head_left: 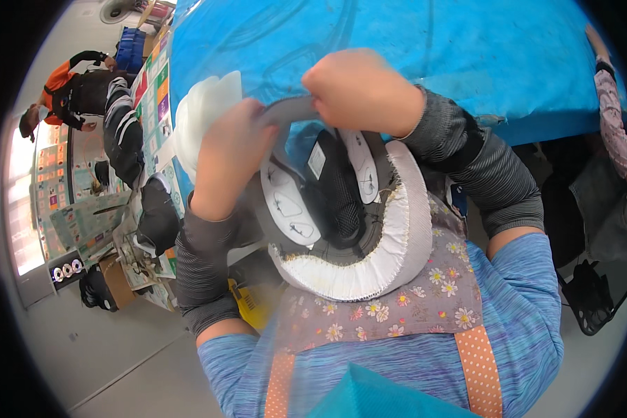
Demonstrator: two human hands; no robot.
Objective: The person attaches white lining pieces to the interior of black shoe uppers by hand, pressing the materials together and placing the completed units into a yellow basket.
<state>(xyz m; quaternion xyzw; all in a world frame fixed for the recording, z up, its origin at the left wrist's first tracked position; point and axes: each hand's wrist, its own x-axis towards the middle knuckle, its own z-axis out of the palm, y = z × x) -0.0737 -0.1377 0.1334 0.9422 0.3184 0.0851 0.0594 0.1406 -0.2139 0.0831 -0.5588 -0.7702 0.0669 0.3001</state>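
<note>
A dark cap-like piece (341,181) rests against my lap, with its hollow side up. White oval pads (289,209) with dark stitching line its inside, and a white crescent-shaped padded rim (369,261) curves round its near side. My left hand (233,150) is closed on the left end of the grey band (289,109) at its far edge. Fingers of my right hand (359,90) are curled round the same band farther right. Both hands are slightly blurred, and the fingertips are partly hidden.
A blue-covered table (467,49) spreads ahead, with white curved pieces (202,115) at its left edge. Beyond, a person in orange and black (83,90) stands near a black cap-like thing (158,212). At right are another person's sleeve (613,118) and a black chair (592,299).
</note>
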